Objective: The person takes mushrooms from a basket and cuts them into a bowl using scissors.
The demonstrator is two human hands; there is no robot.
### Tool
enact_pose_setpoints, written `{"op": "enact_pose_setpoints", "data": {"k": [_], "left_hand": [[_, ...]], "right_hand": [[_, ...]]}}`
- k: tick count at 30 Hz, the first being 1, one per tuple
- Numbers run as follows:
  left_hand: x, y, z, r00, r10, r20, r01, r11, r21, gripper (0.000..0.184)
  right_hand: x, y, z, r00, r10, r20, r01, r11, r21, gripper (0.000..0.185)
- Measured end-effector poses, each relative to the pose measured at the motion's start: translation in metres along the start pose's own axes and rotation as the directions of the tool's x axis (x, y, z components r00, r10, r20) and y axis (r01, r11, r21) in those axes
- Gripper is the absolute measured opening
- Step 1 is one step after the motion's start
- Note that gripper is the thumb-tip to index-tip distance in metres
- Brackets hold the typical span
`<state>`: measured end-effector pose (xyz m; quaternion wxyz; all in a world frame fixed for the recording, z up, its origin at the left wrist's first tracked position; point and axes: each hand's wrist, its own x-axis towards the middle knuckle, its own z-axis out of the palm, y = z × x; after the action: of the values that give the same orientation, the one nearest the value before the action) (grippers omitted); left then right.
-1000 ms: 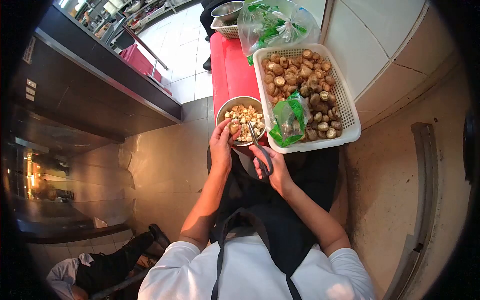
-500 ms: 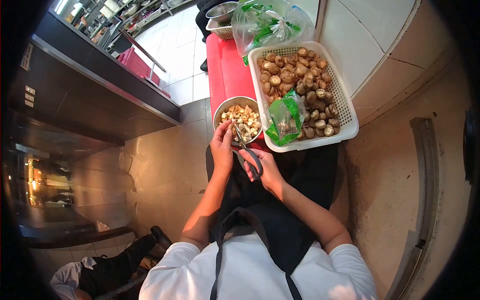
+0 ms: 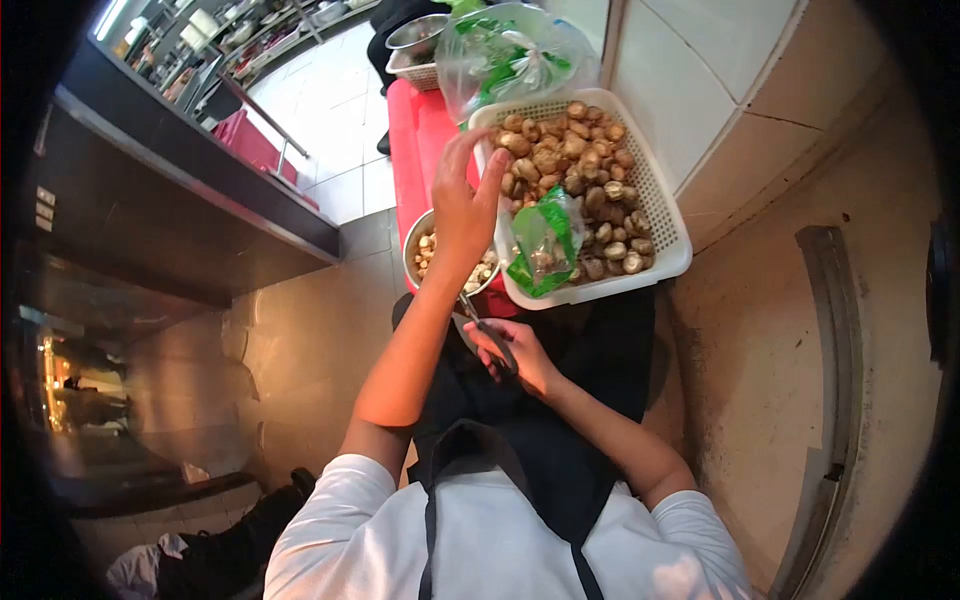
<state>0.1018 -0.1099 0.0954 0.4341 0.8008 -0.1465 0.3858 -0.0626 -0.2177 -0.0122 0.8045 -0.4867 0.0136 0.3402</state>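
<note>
My left hand reaches over the left edge of the white basket, fingers apart and nothing seen between them, its fingertips near the brown mushrooms. Lower down, my right hand grips black-handled scissors, whose blades point up and left toward the metal bowl. Cut pale mushroom pieces lie in that bowl, partly hidden by my left wrist and forearm. A green and clear plastic bag rests on the mushrooms in the basket.
Bowl and basket stand on a red bench. Behind them are a tied plastic bag and a small metal bowl on another basket. A tiled wall runs along the right. Another person's dark clothing shows at lower left.
My left hand has left the bowl and scissors tips, moved up and right to the basket, and opened. The scissors in my right hand have dropped slightly lower. The whole view has shifted a little.
</note>
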Motion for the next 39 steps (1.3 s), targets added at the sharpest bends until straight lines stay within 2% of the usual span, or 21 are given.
{"op": "enact_pose_setpoints", "data": {"k": [1, 2, 3, 4, 5, 7, 8, 11, 12, 15, 18, 22, 24, 27, 30, 33, 36, 39], "left_hand": [[0.002, 0.006, -0.003, 0.976, -0.098, 0.193, 0.116, 0.99, -0.083, 0.029], [-0.002, 0.013, -0.009, 0.905, -0.175, 0.387, 0.244, 0.96, -0.137, 0.027], [-0.008, 0.02, -0.013, 0.79, -0.226, 0.57, 0.375, 0.913, -0.158, 0.026], [-0.018, 0.028, -0.012, 0.784, -0.154, 0.602, 0.253, 0.964, -0.084, 0.016], [-0.021, 0.027, -0.007, 0.715, -0.029, 0.699, 0.094, 0.994, -0.054, 0.014], [-0.036, 0.018, 0.002, 0.491, 0.159, 0.857, -0.228, 0.972, -0.05, 0.013], [-0.05, 0.011, 0.014, 0.433, 0.133, 0.892, -0.334, 0.942, 0.022, 0.013], [-0.06, 0.014, 0.029, 0.214, 0.036, 0.976, -0.713, 0.688, 0.131, 0.011], [-0.063, 0.014, 0.03, 0.146, 0.059, 0.987, -0.86, 0.502, 0.097, 0.01], [-0.089, -0.03, 0.057, 0.283, 0.236, 0.93, -0.826, 0.552, 0.111, 0.009], [-0.097, -0.041, 0.065, 0.152, 0.163, 0.975, -0.88, 0.471, 0.059, 0.009], [-0.09, -0.049, 0.064, 0.319, 0.298, 0.899, -0.783, 0.618, 0.073, 0.008], [-0.077, -0.032, 0.052, 0.381, 0.278, 0.882, -0.737, 0.667, 0.109, 0.007], [-0.072, -0.03, 0.049, 0.459, 0.132, 0.879, -0.446, 0.889, 0.099, 0.017], [-0.074, -0.037, 0.049, 0.531, 0.206, 0.822, -0.394, 0.919, 0.024, 0.008], [-0.069, -0.028, 0.043, 0.469, 0.078, 0.88, -0.356, 0.928, 0.108, 0.013], [-0.058, -0.016, 0.044, 0.294, -0.059, 0.954, -0.28, 0.949, 0.145, 0.03], [-0.074, -0.025, 0.049, 0.491, 0.157, 0.857, -0.345, 0.938, 0.026, 0.039]], "right_hand": [[-0.001, 0.0, -0.004, 1.0, -0.009, -0.008, 0.009, 1.0, -0.019, 0.035], [0.0, 0.004, -0.009, 1.0, -0.016, -0.014, 0.015, 0.999, -0.037, 0.035], [-0.001, 0.006, -0.012, 1.0, -0.019, -0.019, 0.018, 0.998, -0.054, 0.034], [-0.005, 0.006, -0.014, 0.999, -0.034, -0.018, 0.033, 0.998, -0.06, 0.035], [-0.005, 0.008, -0.017, 0.999, -0.028, -0.023, 0.027, 0.998, -0.057, 0.035], [-0.005, 0.015, -0.021, 1.0, -0.006, -0.025, 0.005, 0.999, -0.052, 0.035], [-0.004, 0.02, -0.022, 1.0, 0.007, -0.02, -0.009, 0.998, -0.057, 0.035], [0.001, 0.021, -0.021, 1.0, 0.017, 0.005, -0.016, 0.993, -0.116, 0.038], [0.001, 0.018, -0.022, 1.0, 0.011, 0.016, -0.008, 0.988, -0.157, 0.041], [0.0, 0.019, -0.026, 1.0, -0.007, 0.011, 0.009, 0.983, -0.185, 0.042], [0.0, 0.018, -0.03, 0.999, -0.055, 0.002, 0.054, 0.977, -0.208, 0.042], [0.0, 0.021, -0.032, 0.996, -0.083, -0.018, 0.077, 0.975, -0.209, 0.045], [0.003, 0.023, -0.035, 0.998, -0.062, -0.013, 0.057, 0.968, -0.244, 0.046], [0.004, 0.025, -0.034, 0.999, -0.043, 0.004, 0.042, 0.964, -0.261, 0.048], [0.003, 0.017, -0.03, 1.0, -0.016, 0.027, 0.023, 0.956, -0.293, 0.046], [0.004, 0.016, -0.03, 0.999, -0.019, 0.031, 0.028, 0.943, -0.333, 0.045], [0.003, 0.015, -0.031, 0.999, -0.032, 0.027, 0.039, 0.943, -0.329, 0.045], [0.003, 0.017, -0.032, 0.999, -0.025, 0.019, 0.03, 0.948, -0.317, 0.046]]}}
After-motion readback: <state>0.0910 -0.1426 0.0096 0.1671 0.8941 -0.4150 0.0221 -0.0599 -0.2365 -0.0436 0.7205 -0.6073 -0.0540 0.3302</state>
